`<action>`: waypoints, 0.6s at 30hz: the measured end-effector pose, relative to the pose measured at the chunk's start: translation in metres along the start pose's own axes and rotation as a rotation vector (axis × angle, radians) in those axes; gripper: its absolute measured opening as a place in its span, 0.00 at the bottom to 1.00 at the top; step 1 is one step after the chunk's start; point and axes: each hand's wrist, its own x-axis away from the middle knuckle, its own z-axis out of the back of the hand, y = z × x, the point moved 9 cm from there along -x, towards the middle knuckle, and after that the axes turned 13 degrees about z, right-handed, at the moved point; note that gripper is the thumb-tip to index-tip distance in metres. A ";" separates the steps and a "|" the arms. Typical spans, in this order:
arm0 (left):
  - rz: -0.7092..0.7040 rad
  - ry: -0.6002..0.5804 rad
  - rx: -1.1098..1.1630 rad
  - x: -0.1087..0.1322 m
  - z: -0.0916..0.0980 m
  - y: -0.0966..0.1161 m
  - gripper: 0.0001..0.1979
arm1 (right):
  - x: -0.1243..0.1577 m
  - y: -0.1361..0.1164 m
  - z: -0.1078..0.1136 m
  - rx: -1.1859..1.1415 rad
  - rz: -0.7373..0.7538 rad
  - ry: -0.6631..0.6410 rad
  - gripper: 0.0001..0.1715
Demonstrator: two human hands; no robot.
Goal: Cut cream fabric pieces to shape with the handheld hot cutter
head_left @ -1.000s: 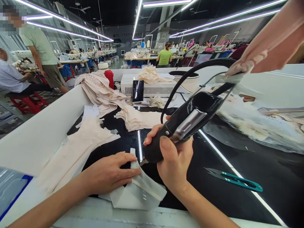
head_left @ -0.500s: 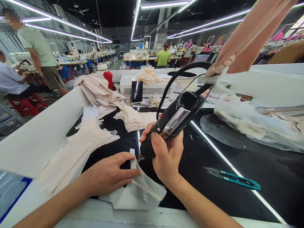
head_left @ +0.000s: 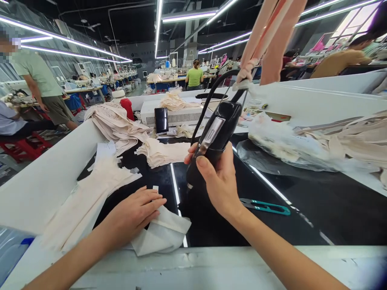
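Note:
My right hand (head_left: 219, 177) is wrapped round a black corded handheld tool (head_left: 216, 129) with a silver lever on its side. The tool's small metal tip points down, above the black table top and apart from the cloth. My left hand (head_left: 136, 213) lies with its fingers stretched out over a thin white fabric piece (head_left: 166, 231). A small white tab shows beyond its fingertips. Teal thread snips (head_left: 269, 207) lie to the right, partly behind my right forearm.
Pale fabric pieces (head_left: 81, 201) lie at left. A cream stack (head_left: 166, 153), a phone (head_left: 161, 121) and a white vented box (head_left: 186, 114) are farther back. Plastic-bagged cloth (head_left: 284, 141) sits at right. Pink cloth strips (head_left: 266, 36) hang down to the tool.
My right hand has lifted the tool's tip up and away from the fabric edge. My left hand's fingers have come closer together on the fabric. The view has shifted to the right.

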 end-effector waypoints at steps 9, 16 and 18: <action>0.081 0.040 -0.051 -0.023 -0.029 0.028 0.05 | -0.003 -0.007 0.061 0.485 0.003 -0.215 0.26; 0.084 0.051 -0.228 -0.027 -0.046 0.023 0.09 | 0.028 0.021 0.135 0.835 -0.107 -0.436 0.35; 0.071 0.034 -0.344 -0.029 -0.052 0.022 0.10 | 0.037 0.027 0.157 0.920 -0.071 -0.532 0.35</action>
